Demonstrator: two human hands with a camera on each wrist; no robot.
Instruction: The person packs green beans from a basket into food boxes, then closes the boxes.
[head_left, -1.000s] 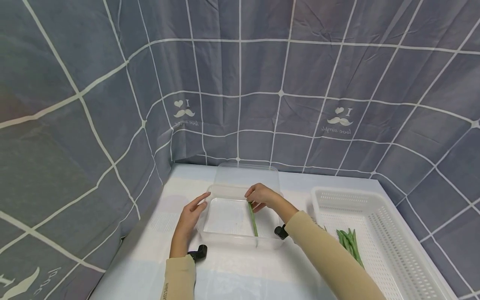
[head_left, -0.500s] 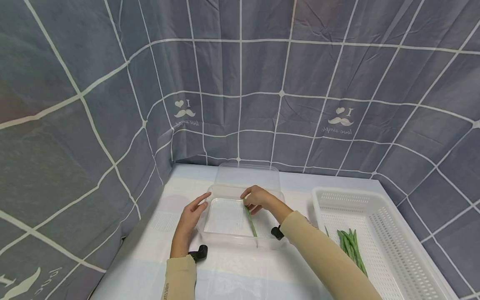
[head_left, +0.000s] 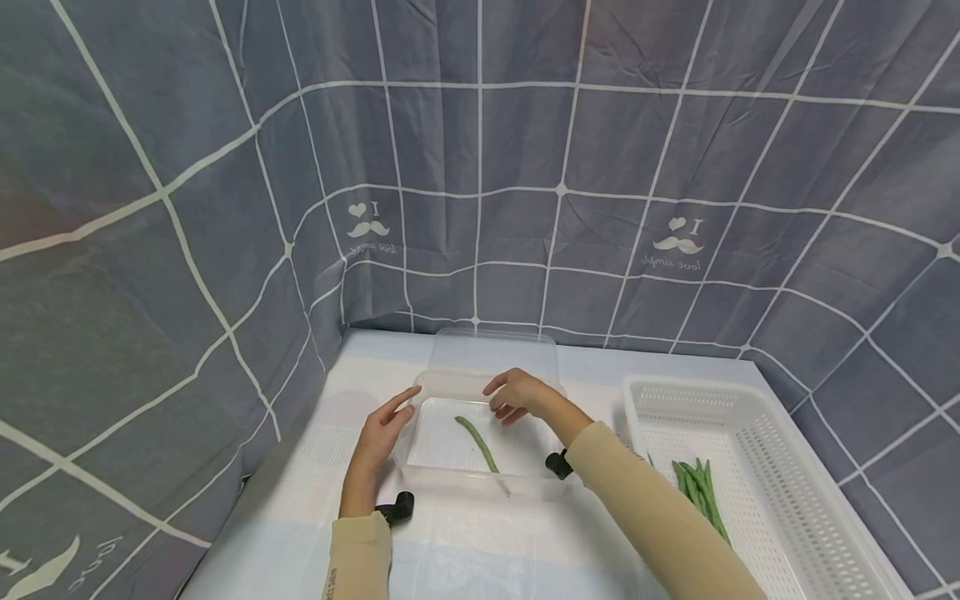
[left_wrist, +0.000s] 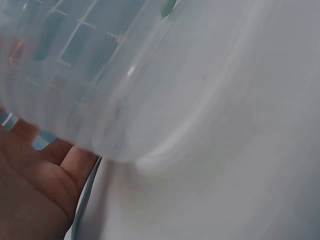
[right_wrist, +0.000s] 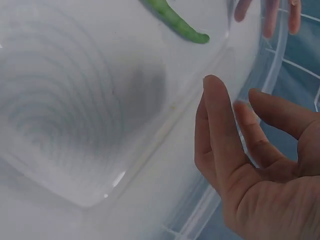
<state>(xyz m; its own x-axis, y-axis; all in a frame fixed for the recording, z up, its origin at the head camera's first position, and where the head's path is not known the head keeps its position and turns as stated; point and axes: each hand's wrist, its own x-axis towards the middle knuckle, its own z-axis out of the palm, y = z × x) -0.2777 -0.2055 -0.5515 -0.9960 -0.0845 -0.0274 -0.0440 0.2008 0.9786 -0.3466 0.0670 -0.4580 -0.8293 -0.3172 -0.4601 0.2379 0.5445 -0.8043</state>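
One green bean (head_left: pixel 477 442) lies slantwise in a clear plastic container (head_left: pixel 450 482), its near end against the front wall. In the right wrist view the green bean (right_wrist: pixel 175 21) lies apart from the fingers. My right hand (head_left: pixel 520 395) hovers over the container's right half with fingers loosely bent and nothing between them. At the container's left side is my left hand (head_left: pixel 381 432), fingers extended along the wall and rim. The left wrist view shows that hand (left_wrist: pixel 42 175) beside the clear wall.
To the right stands a white perforated basket (head_left: pixel 780 467) with several green beans (head_left: pixel 701 492) in it. A clear lid (head_left: pixel 495 348) lies behind the container. Grey gridded curtain (head_left: pixel 517 225) hangs along the table's back and left.
The right hand has let go of the green bean, which was upheld at its far end and now lies in the container, farther left. The left hand has stayed in place.
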